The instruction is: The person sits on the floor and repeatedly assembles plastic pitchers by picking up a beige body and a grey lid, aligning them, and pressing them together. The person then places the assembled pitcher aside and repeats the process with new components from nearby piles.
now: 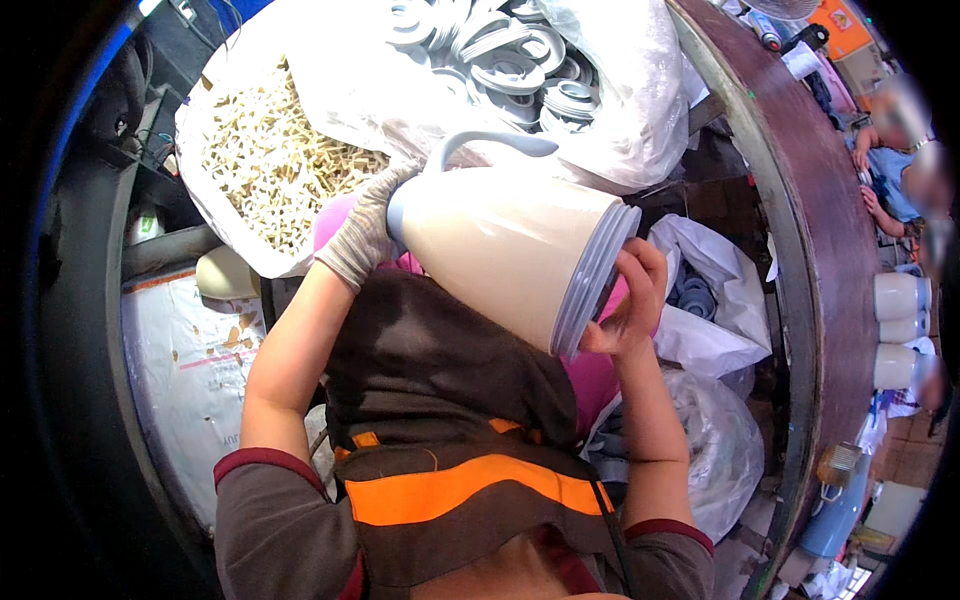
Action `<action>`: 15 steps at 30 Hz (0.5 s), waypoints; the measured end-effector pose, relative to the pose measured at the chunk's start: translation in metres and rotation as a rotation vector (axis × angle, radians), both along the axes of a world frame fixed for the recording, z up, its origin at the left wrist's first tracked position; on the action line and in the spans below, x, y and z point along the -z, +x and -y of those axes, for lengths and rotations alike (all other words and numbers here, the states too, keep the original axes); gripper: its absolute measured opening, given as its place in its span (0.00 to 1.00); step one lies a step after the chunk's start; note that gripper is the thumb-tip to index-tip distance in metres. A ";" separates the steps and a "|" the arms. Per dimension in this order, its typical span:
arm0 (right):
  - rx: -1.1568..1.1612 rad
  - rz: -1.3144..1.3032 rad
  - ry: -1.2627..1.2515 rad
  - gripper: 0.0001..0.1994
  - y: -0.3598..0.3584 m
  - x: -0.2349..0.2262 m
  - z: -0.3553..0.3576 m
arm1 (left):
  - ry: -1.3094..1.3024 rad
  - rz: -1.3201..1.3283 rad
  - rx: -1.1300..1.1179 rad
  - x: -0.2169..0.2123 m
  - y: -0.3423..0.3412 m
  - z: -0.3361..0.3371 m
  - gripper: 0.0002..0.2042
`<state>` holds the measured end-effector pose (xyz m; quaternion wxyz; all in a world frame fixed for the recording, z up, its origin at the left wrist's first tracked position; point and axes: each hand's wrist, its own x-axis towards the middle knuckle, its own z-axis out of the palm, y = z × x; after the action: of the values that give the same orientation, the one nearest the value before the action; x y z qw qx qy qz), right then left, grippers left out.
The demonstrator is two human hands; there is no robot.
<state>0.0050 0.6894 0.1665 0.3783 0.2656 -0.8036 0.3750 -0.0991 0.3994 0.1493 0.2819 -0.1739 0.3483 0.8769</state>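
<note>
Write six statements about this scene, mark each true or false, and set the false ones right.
1. The left grip is gloved and holds the jug. True.
2. The jug stands upright. False: it is tilted over onto its side.
3. The right grip is at the jug's ringed end. True.
4. The handle is bright orange. False: it is bluish grey.
5. A pale bag of grey parts lies beyond the jug. True.
6. The small yellowish pieces are to the right of the jug. False: they are to its left.
</note>
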 end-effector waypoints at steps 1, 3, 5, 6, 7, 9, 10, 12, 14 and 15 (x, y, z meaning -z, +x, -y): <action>-0.028 -0.050 0.021 0.33 0.001 -0.003 -0.001 | -0.088 -0.058 0.014 -0.008 0.007 -0.004 0.15; -0.069 -0.071 0.090 0.32 0.008 -0.004 -0.002 | -0.198 0.041 0.061 -0.036 0.013 -0.011 0.16; -0.128 -0.089 0.135 0.30 0.018 -0.001 -0.005 | -0.308 -0.026 0.125 -0.035 0.014 -0.009 0.16; -0.117 -0.078 0.134 0.31 0.022 0.001 -0.006 | -0.361 -0.060 0.158 -0.032 0.013 -0.006 0.16; -0.107 -0.068 0.132 0.31 0.026 0.002 -0.006 | -0.436 -0.205 0.170 -0.021 0.010 -0.002 0.15; 0.047 -0.009 0.081 0.34 0.028 0.012 -0.008 | -0.270 -0.201 0.019 -0.020 0.015 -0.006 0.16; 0.086 0.052 -0.127 0.29 0.014 0.032 -0.011 | -0.183 -0.200 -0.054 -0.020 0.020 -0.009 0.17; -0.027 0.848 -1.308 0.21 0.012 0.033 0.014 | -0.319 -0.536 -0.107 -0.057 0.039 -0.026 0.18; -0.022 1.097 -1.320 0.18 0.021 0.019 0.020 | -1.022 -1.356 -0.067 -0.086 0.038 -0.023 0.18; -0.034 1.224 -1.327 0.17 0.024 0.010 0.024 | -0.949 -1.443 0.042 -0.096 0.040 -0.021 0.20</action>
<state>0.0289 0.6650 0.1566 -0.0454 -0.2412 -0.4790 0.8428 -0.0587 0.4205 0.2458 -0.0944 0.3327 0.7747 0.5293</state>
